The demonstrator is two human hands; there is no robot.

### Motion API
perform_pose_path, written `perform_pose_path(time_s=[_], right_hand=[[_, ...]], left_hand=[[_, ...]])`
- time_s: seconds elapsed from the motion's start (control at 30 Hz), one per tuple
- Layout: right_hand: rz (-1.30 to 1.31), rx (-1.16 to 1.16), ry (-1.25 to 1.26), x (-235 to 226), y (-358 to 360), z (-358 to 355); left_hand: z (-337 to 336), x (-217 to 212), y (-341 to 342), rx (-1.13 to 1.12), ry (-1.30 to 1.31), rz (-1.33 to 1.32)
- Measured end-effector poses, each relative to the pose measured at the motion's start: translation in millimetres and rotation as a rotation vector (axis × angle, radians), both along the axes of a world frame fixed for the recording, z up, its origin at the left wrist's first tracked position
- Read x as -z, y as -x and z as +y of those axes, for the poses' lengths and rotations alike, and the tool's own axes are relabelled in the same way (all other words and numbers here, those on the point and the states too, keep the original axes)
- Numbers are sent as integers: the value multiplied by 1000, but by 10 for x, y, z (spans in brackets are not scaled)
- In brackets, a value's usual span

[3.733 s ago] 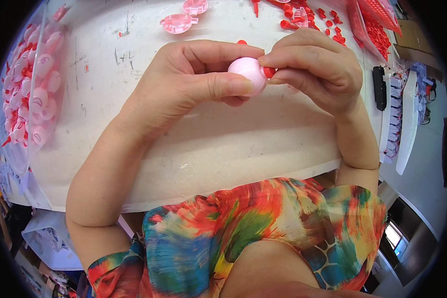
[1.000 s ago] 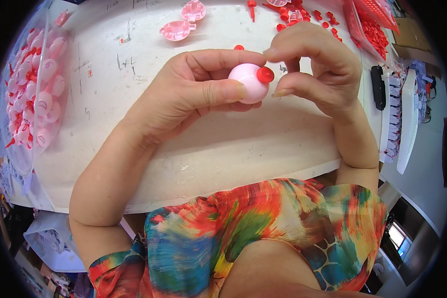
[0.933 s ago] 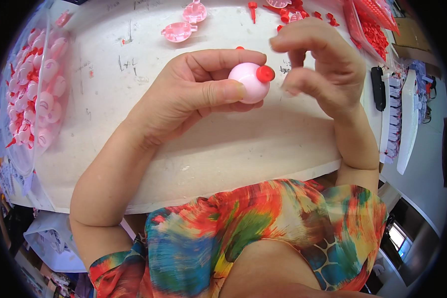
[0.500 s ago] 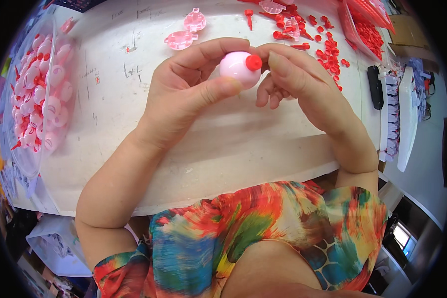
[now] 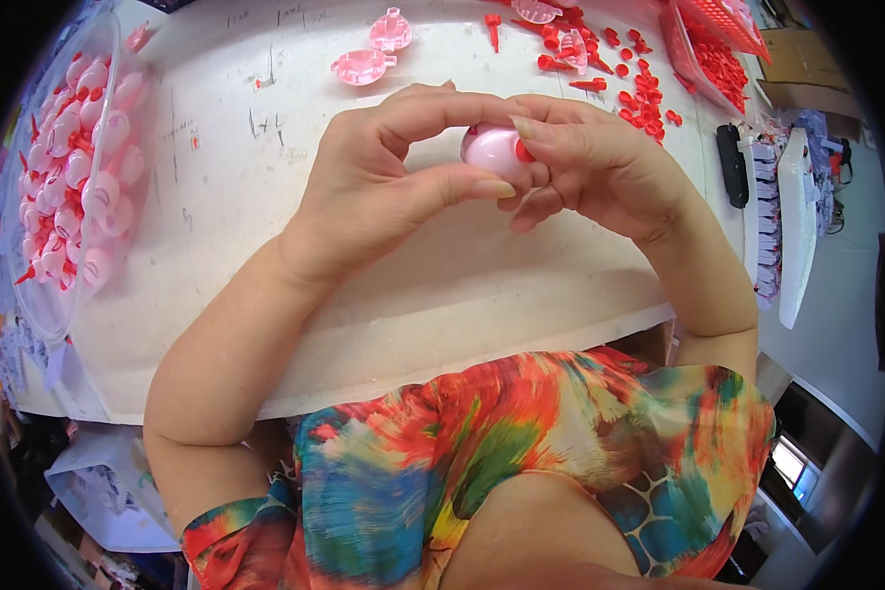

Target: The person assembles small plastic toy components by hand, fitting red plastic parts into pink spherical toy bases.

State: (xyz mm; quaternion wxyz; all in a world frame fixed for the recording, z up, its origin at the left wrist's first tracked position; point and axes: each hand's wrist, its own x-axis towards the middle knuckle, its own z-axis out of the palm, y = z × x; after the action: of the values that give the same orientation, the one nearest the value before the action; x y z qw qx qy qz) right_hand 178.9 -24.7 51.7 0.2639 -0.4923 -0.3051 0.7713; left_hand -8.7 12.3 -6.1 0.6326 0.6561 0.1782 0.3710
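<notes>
A small glossy pink plastic ball (image 5: pixel 489 150) is held above the white table by my left hand (image 5: pixel 369 177), its thumb below and its fingers curled over the far side. From the ball's right side sticks a red knob-like plug (image 5: pixel 523 151). My right hand (image 5: pixel 615 162) has its thumb and fingertips closed around that plug, with the other fingers curled beneath. Fingers hide part of the ball and most of the plug. Beyond my left hand lie two pink half-shell pieces (image 5: pixel 364 66), (image 5: pixel 390 30) with small tabs.
At the left stands a clear tub (image 5: pixel 118 74) full of pink balls with red parts. Loose red plastic pieces (image 5: pixel 645 103) are scattered at the far right, beside a red basket (image 5: pixel 693 59) of similar parts. A black object (image 5: pixel 732 165) lies at the table's right edge.
The ball has turned and shifted slightly right, so its red plug now points right, toward my right hand. My right thumb and fingers have closed onto the plug.
</notes>
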Motion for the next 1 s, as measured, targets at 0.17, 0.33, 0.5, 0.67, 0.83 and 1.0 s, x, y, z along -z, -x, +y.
perform_pose_path(time_s=[0.17, 0.33, 0.5, 0.67, 0.83, 1.0], right_hand=[[32, 31, -20, 42, 22, -49], [39, 40, -41, 57, 39, -26], [171, 38, -15, 85, 65, 33], [159, 235, -135, 148, 218, -45], [156, 188, -101, 231, 180, -25], [113, 169, -79, 227, 165, 5]], left_hand=[[3, 15, 17, 0, -199, 47], [-8, -93, -14, 28, 280, -25], [13, -144, -25, -20, 665, -129], [-14, -99, -45, -103, 537, -163], [28, 17, -52, -191, 99, -43], [44, 36, -57, -247, -22, 34]])
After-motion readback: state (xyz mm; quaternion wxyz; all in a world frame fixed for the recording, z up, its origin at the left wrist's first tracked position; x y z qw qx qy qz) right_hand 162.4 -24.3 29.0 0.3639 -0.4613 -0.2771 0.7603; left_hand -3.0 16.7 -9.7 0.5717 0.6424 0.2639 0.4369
